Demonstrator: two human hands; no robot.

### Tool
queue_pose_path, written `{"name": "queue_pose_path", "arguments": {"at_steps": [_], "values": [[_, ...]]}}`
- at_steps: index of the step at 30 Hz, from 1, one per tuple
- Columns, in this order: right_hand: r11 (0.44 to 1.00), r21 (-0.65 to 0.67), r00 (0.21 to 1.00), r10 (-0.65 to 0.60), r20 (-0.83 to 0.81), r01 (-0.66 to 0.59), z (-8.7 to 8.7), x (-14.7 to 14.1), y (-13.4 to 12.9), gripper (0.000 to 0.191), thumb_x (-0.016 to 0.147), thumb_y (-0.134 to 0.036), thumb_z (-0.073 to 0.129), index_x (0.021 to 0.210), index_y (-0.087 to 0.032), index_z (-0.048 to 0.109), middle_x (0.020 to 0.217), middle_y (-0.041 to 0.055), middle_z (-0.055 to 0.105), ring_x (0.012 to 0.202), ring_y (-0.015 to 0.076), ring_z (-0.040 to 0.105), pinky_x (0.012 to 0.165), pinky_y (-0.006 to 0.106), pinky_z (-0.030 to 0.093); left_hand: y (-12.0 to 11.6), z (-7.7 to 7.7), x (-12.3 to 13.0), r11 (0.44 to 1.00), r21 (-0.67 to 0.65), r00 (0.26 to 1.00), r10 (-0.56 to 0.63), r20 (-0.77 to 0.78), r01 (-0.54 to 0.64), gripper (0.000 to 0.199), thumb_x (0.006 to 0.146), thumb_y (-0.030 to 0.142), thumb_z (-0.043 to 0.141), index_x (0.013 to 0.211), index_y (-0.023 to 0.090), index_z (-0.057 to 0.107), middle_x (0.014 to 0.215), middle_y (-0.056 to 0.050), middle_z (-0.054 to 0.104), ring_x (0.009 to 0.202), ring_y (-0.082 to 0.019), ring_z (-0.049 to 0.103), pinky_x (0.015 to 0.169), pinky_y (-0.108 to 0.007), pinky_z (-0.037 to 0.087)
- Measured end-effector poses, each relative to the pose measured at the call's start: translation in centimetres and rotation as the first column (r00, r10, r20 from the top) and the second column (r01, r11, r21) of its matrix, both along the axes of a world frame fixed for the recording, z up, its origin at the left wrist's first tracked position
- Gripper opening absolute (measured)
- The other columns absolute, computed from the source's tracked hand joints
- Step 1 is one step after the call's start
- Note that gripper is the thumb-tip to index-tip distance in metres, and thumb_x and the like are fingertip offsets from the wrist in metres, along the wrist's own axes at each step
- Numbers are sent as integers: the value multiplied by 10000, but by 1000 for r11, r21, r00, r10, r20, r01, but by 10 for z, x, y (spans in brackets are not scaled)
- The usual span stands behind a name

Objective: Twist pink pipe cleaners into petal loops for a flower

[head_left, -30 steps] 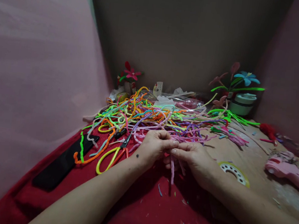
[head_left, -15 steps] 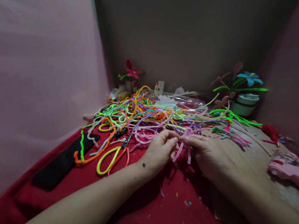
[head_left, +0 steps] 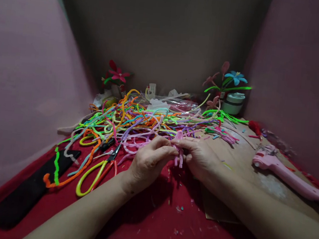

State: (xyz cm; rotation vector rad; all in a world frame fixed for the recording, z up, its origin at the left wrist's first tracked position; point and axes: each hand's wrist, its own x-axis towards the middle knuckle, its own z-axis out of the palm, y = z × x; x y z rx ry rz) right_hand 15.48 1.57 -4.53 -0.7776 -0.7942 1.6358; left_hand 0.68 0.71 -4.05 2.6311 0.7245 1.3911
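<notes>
A folded pink pipe cleaner piece (head_left: 179, 135) is pinched between my two hands, its loop pointing up and its two ends hanging down. My left hand (head_left: 151, 158) grips it from the left with thumb and fingers pressed together. From the other side, my right hand (head_left: 201, 156) holds it near the middle with closed fingers. The fingers hide part of the piece. Behind the hands lies a tangled heap of coloured pipe cleaners (head_left: 136, 119). Scissors (head_left: 96, 177) with yellow and red handles rest left of my left hand.
A pink glue gun (head_left: 287, 173) lies on a brown board (head_left: 228, 172) at the right. A black flat object (head_left: 16, 203) is at the left. Pipe cleaner flowers (head_left: 118, 75) and a pale green lidded container (head_left: 233, 102) stand behind. Scraps dot the red cloth (head_left: 142, 224).
The view has turned right, so the whole scene sits further left. Both hands have closed in around the pink piece, whose hanging ends are now closer together.
</notes>
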Motion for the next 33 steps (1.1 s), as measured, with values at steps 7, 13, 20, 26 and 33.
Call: {"name": "queue_pose_path", "arguments": {"at_steps": [7,13,20,26,33], "values": [[999,28,995,31,92,-34,3,2,-3,110,574,-208,679,579,-114,621,536,13,556,445,84,460,396,214,354,-1,12,-2,880,-461,988,-52,147,115,135,852,191,497,875,163,627,802,-30,632,666,-103,565,633,-226,469],[992,88,989,74,127,-86,3,2,-5,124,623,-183,612,513,-141,574,482,-17,500,433,72,410,414,211,335,-4,27,-2,769,-638,991,56,125,37,143,820,243,550,772,142,640,669,1,556,581,-89,492,557,-214,411],[988,142,945,17,328,-67,5,3,-6,200,670,-217,582,483,-165,535,411,-35,455,370,78,383,388,226,266,-3,34,-7,881,-463,993,61,-101,-102,84,780,151,567,744,135,642,698,-13,602,659,-110,533,635,-234,409],[989,137,877,-22,479,-50,8,2,-9,203,670,-266,590,509,-153,541,385,-37,442,356,78,357,388,237,213,-6,32,-8,963,-202,946,111,-305,-179,117,765,62,507,716,126,591,688,-16,551,641,-105,488,605,-230,376],[974,213,805,-60,591,-83,5,3,-10,240,668,-224,550,450,-156,474,407,-48,399,403,64,308,426,240,208,-10,26,-4,965,52,827,249,-503,-259,150,832,128,428,739,143,545,730,-37,539,640,-124,482,589,-243,380]]}}
